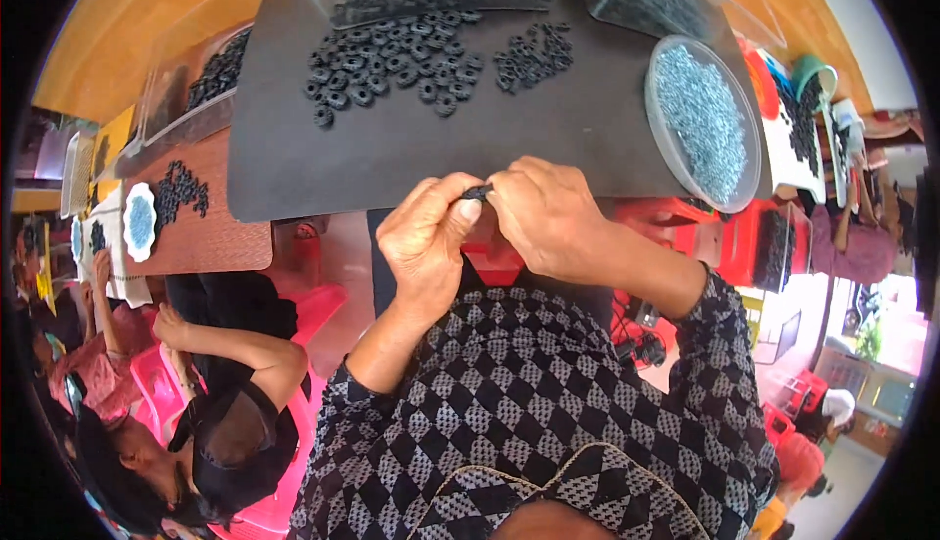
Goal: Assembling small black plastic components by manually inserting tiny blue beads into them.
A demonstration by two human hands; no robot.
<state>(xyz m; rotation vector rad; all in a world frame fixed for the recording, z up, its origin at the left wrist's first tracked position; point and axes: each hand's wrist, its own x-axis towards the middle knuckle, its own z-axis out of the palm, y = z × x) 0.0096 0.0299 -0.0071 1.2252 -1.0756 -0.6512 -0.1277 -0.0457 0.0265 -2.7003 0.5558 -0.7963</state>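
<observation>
A small black ring [477,191] is pinched between both hands, left hand [428,236] and right hand [544,215], apparently touching, above the black mat [392,158] on the bench.

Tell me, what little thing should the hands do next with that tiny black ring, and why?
Probably press the small black rubber ring together between the fingertips: the left hand and right hand both pinch it at the dark mat's near edge.

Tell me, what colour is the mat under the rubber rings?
Dark grey mat, clearest in the head view.
</observation>
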